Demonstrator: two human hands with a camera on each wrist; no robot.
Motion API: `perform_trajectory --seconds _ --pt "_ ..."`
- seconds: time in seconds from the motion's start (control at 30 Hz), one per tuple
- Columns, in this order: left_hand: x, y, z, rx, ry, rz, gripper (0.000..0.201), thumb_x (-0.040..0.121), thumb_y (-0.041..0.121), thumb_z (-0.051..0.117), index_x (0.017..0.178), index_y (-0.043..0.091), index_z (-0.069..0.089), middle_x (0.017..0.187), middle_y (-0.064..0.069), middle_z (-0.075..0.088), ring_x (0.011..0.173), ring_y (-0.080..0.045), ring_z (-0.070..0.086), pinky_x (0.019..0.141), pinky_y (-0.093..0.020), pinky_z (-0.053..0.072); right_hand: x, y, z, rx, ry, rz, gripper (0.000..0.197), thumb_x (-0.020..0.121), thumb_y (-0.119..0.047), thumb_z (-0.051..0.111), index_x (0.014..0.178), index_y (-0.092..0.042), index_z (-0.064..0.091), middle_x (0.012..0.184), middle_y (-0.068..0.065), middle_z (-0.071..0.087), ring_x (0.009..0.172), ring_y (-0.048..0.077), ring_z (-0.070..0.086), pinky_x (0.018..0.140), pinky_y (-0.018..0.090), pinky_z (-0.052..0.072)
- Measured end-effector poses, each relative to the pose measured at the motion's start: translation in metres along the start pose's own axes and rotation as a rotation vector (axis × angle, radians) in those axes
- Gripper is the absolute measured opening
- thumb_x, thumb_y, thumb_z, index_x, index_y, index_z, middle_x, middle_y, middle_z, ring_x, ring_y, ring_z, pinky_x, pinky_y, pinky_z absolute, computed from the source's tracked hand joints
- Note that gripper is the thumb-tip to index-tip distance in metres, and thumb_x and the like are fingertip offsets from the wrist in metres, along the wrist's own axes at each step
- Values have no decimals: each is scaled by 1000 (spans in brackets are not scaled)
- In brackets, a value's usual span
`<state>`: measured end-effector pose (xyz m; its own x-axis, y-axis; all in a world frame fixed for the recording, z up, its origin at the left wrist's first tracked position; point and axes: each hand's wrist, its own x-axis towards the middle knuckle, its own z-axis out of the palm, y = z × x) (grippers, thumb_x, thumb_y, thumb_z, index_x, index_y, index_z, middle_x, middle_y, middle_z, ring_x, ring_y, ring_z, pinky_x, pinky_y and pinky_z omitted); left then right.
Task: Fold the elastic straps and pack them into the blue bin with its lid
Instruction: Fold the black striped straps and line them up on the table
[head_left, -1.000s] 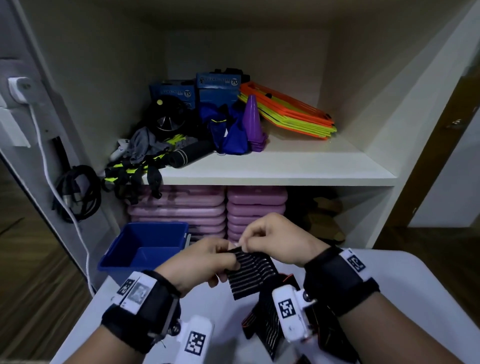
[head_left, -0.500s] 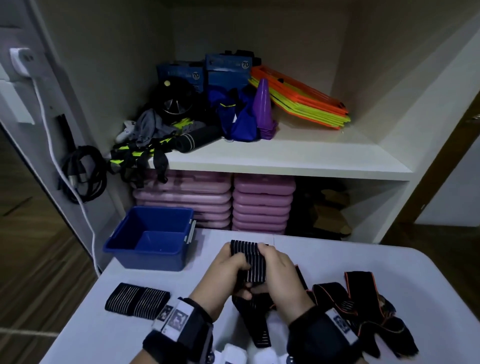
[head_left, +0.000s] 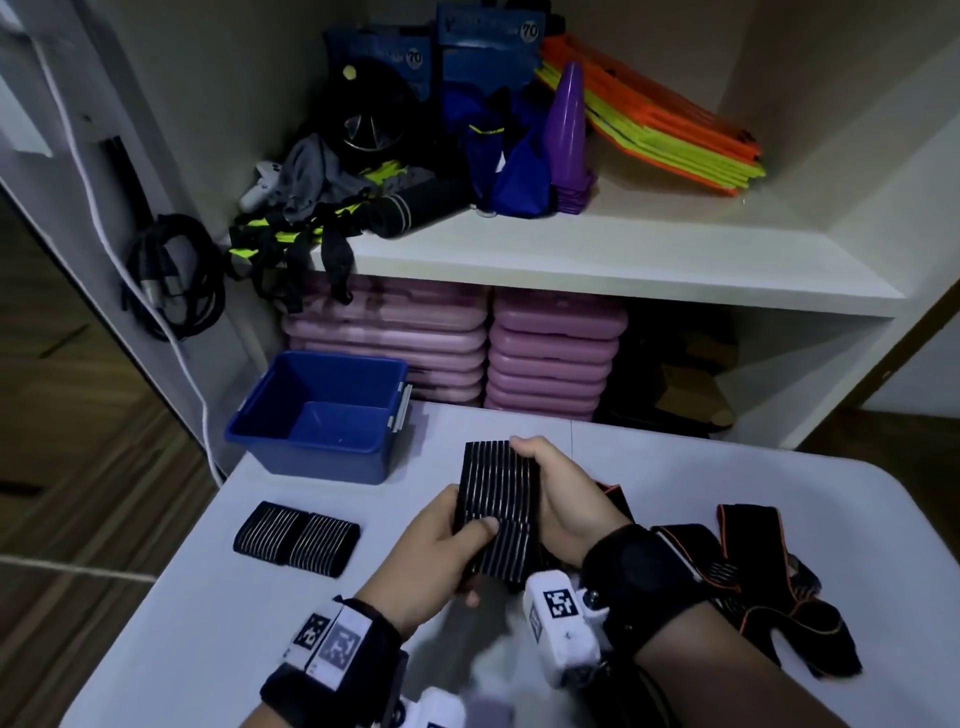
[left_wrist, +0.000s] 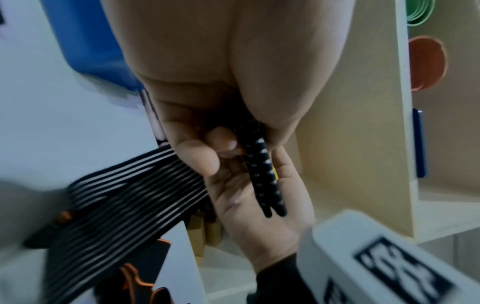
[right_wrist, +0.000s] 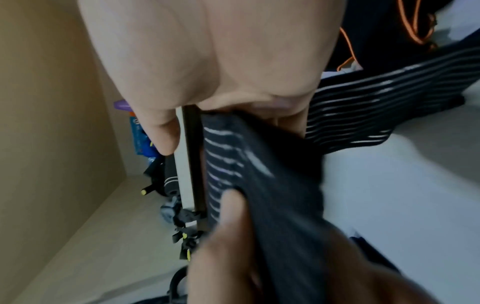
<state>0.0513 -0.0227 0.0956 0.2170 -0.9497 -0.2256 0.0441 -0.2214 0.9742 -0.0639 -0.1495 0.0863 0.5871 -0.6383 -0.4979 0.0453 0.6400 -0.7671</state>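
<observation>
Both hands hold a black elastic strap with thin white stripes (head_left: 493, 499) over the white table (head_left: 218, 613), folded into a flat pad. My left hand (head_left: 441, 540) pinches its lower left edge, thumb on top. My right hand (head_left: 556, 488) grips its right edge, fingers curled over the far corner. The left wrist view shows the strap's folded layers edge-on (left_wrist: 262, 164) between thumb and fingers. The right wrist view shows the striped strap (right_wrist: 241, 168), blurred. A folded striped strap (head_left: 296, 538) lies to the left. The open blue bin (head_left: 322, 415) stands at the table's far left; no lid shows.
A tangle of black straps with orange edging (head_left: 748, 587) lies on the table to the right of my hands. Behind the table a white shelf (head_left: 597, 260) carries sports gear, with pink stacked cases (head_left: 467, 348) underneath. Cables (head_left: 171, 280) hang at the left.
The hands have come down from chest height toward the table with the strap, which is now folded flatter and wider. The camera tipped downward, bringing the folded strap and the tangle into view.
</observation>
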Motion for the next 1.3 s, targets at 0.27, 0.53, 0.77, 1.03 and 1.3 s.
perform_trajectory --seconds 0.27,0.53,0.77,1.03,1.3 --pt "-10 -83 -21 54 -28 -140 16 100 7 56 115 11 59 93 8 75 83 -2 68 61 -12 47 86 -12 -4 -12 164 11 23 95 -15 62 111 1 70 95 20 72 74 32 72 74 47 60" --pt "-19 -147 -40 97 -116 -438 34 88 28 52 122 28 60 110 -9 72 86 -19 64 70 -36 53 159 1 -7 -171 270 -63 21 91 6 54 107 -4 64 96 19 70 82 33 68 85 59 56" --pt "-24 -174 -55 457 -200 -457 11 88 30 65 97 23 62 92 2 72 82 -15 68 81 -36 58 224 72 -47 -539 359 -6 33 70 -18 70 100 -4 72 104 18 76 94 35 72 89 53 59" --pt "40 -163 -91 827 -116 -437 42 83 66 52 94 26 63 93 9 73 92 -14 66 87 -29 50 189 61 -55 -1126 435 6 50 96 -33 63 137 -4 59 142 13 59 130 32 55 104 32 42" --pt "188 -148 -95 477 194 -361 49 91 37 65 134 13 63 131 -8 67 119 -25 63 109 -39 45 196 69 -65 -972 374 8 44 95 -23 62 136 -7 62 134 12 66 119 31 62 107 40 48"
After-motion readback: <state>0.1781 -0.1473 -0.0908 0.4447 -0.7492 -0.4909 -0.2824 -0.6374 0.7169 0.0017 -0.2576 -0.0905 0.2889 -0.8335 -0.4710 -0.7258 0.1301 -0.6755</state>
